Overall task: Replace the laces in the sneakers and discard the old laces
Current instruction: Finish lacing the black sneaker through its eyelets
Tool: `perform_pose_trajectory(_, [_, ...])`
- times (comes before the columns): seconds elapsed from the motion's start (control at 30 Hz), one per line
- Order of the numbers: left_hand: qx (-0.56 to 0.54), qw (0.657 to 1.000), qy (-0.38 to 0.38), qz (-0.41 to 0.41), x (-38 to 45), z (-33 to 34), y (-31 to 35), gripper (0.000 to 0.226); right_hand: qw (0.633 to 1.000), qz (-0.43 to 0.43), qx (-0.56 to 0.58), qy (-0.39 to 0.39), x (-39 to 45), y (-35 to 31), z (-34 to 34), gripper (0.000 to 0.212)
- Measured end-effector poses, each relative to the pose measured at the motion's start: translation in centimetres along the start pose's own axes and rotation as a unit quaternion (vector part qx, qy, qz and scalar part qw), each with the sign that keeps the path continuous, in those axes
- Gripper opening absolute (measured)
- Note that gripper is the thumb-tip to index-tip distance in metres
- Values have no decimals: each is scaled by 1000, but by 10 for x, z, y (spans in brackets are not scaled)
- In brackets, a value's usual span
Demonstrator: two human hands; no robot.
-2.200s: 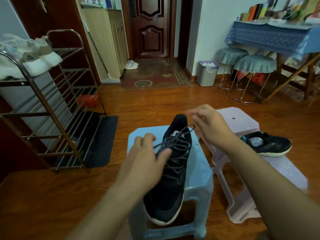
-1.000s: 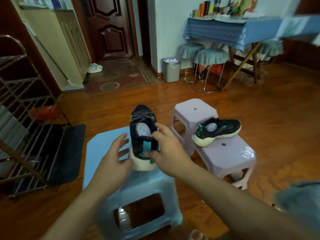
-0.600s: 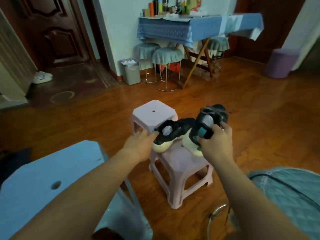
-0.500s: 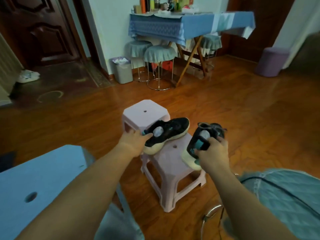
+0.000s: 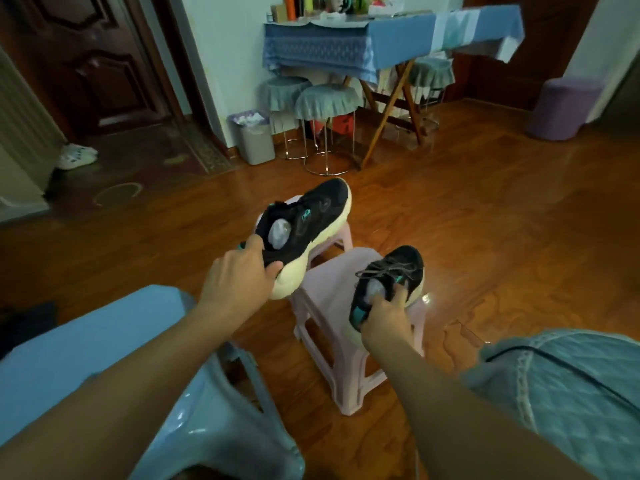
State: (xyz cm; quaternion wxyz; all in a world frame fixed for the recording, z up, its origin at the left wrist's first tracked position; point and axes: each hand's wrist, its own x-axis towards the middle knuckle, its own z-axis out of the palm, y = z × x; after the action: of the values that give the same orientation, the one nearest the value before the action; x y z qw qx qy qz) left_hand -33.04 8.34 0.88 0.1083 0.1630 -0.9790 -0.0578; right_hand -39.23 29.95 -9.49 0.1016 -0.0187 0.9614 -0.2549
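Swap under way. The right hand (image 5: 382, 315) has carried the laced sneaker (image 5: 391, 284) off the blue stool (image 5: 104, 341) and now clamps its heel over the pink stool (image 5: 332, 282). The left hand (image 5: 239, 275) grips the unlaced sneaker (image 5: 308, 220) by the heel, lifted clear. Judgement: one shoe done, second goes to the blue stool for lacing.

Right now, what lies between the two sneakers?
In the head view, only the bare pink stool top shows between the laceless sneaker and the laced sneaker.
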Motion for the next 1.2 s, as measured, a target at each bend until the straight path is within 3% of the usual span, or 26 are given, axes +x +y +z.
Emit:
perform_pose_trajectory(0.1, [-32, 999, 4, -39, -43, -55, -35, 36, 999, 32, -9, -27, -14, -28, -13, 66])
perform_pose_trajectory(0.13, [-33, 998, -3, -53, -59, -71, -48, 36, 1000, 9, 7, 3, -21, -42, -20, 64])
perform_pose_trajectory(0.17, [-27, 997, -14, -69, -76, -86, -63, 36, 997, -39, 36, 62, -29, -57, -26, 61])
perform_pose_trajectory(0.23, [0, 996, -37, -85, -111, -114, -94, 32, 956, -164, 133, 203, -53, -90, -43, 49])
perform_pose_trajectory(0.3, [50, 994, -63, -71, -144, -146, -130, 28, 903, -311, 184, 232, -83, -128, -59, 40])
perform_pose_trajectory(0.37, [102, 987, -111, -53, -168, -169, -170, 27, 876, -459, 128, 72, -117, -162, -57, 57])
perform_pose_trajectory(0.43, [101, 978, -158, -87, -183, -175, -208, 29, 839, -527, -6, -134, -154, -192, -33, 88])
perform_pose_trajectory(0.47, [81, 974, -175, -117, -190, -171, -220, 31, 820, -534, -58, -198, -170, -202, -17, 100])
perform_pose_trajectory(0.53, [-7, 973, -140, -185, -205, -152, -226, 48, 813, -522, -102, -237, -194, -214, 20, 110])
perform_pose_trajectory(0.57, [-76, 969, -81, -221, -212, -139, -223, 56, 830, -505, -94, -219, -203, -219, 35, 109])
perform_pose_trajectory(0.63, [-229, 928, 48, -289, -228, -116, -206, 61, 884, -439, -49, -153, -217, -231, 56, 102])
perform_pose_trajectory(0.67, [-286, 901, 83, -316, -238, -106, -196, 61, 907, -402, -37, -120, -225, -239, 63, 100])
perform_pose_trajectory(0.73, [-350, 868, 78, -343, -263, -86, -178, 60, 934, -346, -32, -86, -243, -253, 76, 97])
perform_pose_trajectory(0.9, [-365, 874, 16, -320, -309, -81, -162, 51, 943, -317, -36, -94, -259, -261, 86, 90])
perform_pose_trajectory(1.03, [-341, 890, 68, -295, -299, -115, -148, 39, 932, -335, 6, -137, -253, -242, 53, 75])
perform_pose_trajectory(1.1, [-340, 903, 90, -248, -283, -126, -128, 31, 925, -364, 34, -104, -253, -215, 25, 61])
perform_pose_trajectory(1.2, [-367, 916, 60, -147, -257, -128, -75, 22, 925, -369, 93, -17, -255, -154, -24, 41])
